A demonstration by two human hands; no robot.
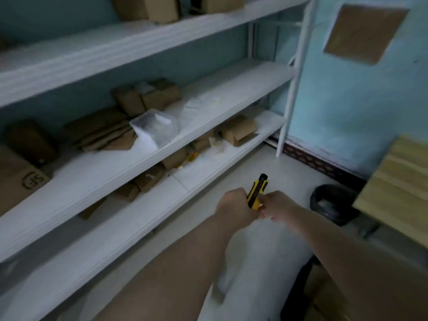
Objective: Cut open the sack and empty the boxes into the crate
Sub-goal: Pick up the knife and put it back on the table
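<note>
Both hands hold one utility knife [256, 192], which is at about 4 o'clock from the middle of the view, in the air above the pale floor [291, 167]. The knife is yellow with black parts. Its long axis stands nearly upright in the picture and leans a little to the right, so the black end points toward 1 o'clock and away from the person. The yellow end points back toward 7 o'clock.

The left hand [234, 202] has its fingers curled round the lower part of the knife from the 9 o'clock side. The right hand [276, 207] pinches the lower yellow end from the 3 o'clock side. The picture is blurred, so I cannot tell if the blade is out.

Between the forearms, at 6 o'clock, lies a pale bulk [261, 274]; I cannot tell what it is.

A white shelf unit [115, 174] fills the side from 8 to 12 o'clock. It carries brown cardboard boxes [159, 96] and a clear plastic bag [155, 128]. At 4 o'clock a black bin [333, 202] stands on the floor, beside a wooden surface [400, 181].
</note>
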